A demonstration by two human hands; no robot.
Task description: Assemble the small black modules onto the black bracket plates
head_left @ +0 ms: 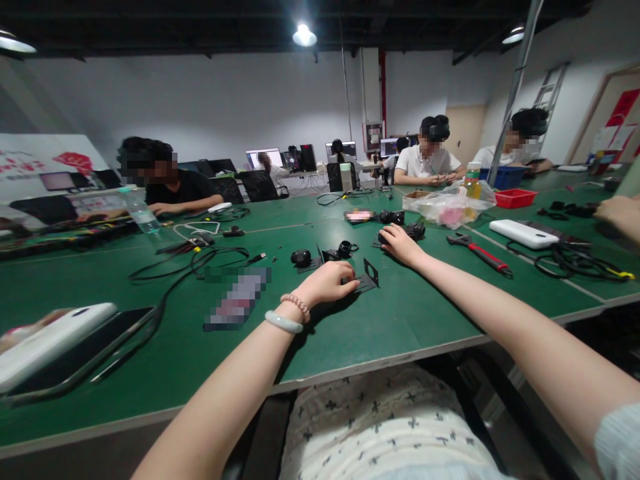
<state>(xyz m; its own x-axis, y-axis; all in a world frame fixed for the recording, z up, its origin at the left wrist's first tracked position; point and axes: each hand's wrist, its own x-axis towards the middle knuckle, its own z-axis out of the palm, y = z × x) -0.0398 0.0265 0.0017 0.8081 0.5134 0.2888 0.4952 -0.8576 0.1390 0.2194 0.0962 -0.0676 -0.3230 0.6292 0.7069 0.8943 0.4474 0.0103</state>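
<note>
My left hand (333, 280), wearing a bead bracelet and a pale bangle, is closed low over the table. Its thumb and fingers grip a thin black bracket (371, 272) with a large hole in its upright plate. Just beyond it are a black round part (301, 258), a black ring-shaped part (346, 249) and other small black plates. Further right, my right hand (401, 245) rests with fingers extended over a cluster of black parts (416, 231). Its fingertips touch them, and its thumb is hidden.
The green table (400, 313) carries black cables (215, 257), a blurred flat item (237, 299), an adjustable wrench (483, 255), a white power bank (523, 234), a plastic bag (450, 207) and a red tray (516, 198). Several people sit around; one hand (620, 217) reaches in at right.
</note>
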